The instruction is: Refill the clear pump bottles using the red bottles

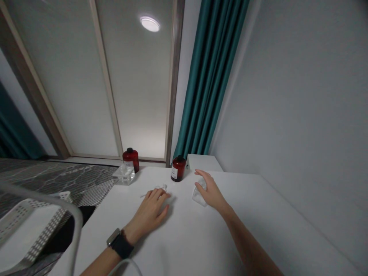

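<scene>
My left hand (151,210), a dark watch on its wrist, rests palm down on the white table (186,237), fingertips on a small white object (161,188) that I cannot make out. My right hand (211,189) curls around a small clear container (198,195) lying on the table. A dark red bottle (178,168) with a black cap and white label stands just beyond the two hands. A second dark red bottle (131,159) stands further left, behind a clear square glass container (124,174) near the table's left edge.
A white perforated basket (27,226) sits low at the left, beside a white curved tube (73,218). A teal curtain (212,76) hangs behind the table. A white wall (301,134) runs along the right. A small white block (202,161) sits at the back.
</scene>
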{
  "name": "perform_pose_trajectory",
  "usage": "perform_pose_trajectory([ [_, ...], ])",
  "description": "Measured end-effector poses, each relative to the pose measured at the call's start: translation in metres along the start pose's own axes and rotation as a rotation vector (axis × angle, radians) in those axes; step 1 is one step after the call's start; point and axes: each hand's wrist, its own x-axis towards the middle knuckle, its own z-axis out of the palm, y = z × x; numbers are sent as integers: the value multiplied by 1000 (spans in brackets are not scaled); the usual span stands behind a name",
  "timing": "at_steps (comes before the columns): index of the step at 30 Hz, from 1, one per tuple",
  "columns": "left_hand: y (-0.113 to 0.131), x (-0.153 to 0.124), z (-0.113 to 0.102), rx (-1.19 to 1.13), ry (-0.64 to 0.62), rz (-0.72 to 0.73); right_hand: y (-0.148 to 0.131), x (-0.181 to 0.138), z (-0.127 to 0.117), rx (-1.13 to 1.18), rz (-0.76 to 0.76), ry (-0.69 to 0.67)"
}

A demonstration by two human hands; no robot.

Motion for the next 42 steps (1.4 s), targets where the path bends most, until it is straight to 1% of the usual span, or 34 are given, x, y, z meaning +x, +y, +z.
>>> perform_pose_trajectory([
  [3, 0, 1, 0, -2, 1, 7, 4, -24, 9, -75, 30, 127],
  [5, 1, 1, 1, -9, 13, 8, 6, -34, 14, -110, 22, 130],
  [8, 1, 1, 2, -16, 14, 7, 8, -39, 17, -135, 20, 123],
  [11, -4, 1, 1, -3, 6, -16, 13, -39, 14, -162, 85, 120],
  [13, -13, 2, -3, 33, 9, -54, 19, -38, 11, -184, 154, 110],
  [16, -34, 1, -12, 152, 20, -136, 30, -39, 8, -182, 258, 79],
  [19, -53, -1, -18, 268, 37, -209, 37, -40, 7, -92, 337, 51],
  [21, -61, -3, -19, 293, 39, -244, 36, -40, 8, -3, 346, 49],
  [23, -65, -5, -20, 282, 38, -262, 31, -41, 12, 80, 329, 60],
  [26, -67, -6, -23, 239, 31, -276, 12, -44, 22, 184, 310, 40],
  [30, -64, -4, -30, 168, 102, -306, -21, -51, 41, 288, 290, -119],
  [32, -60, -3, -31, 121, 134, -275, -36, -54, 48, 322, 271, -187],
  [33, -58, -2, -31, 102, 131, -254, -41, -55, 51, 338, 268, -216],
  [37, -55, -2, -22, 92, 96, -221, -49, -58, 57, 371, 278, -274],
  [42, -65, -4, -10, 132, 64, -299, -47, -61, 59, 372, 285, -274],
])
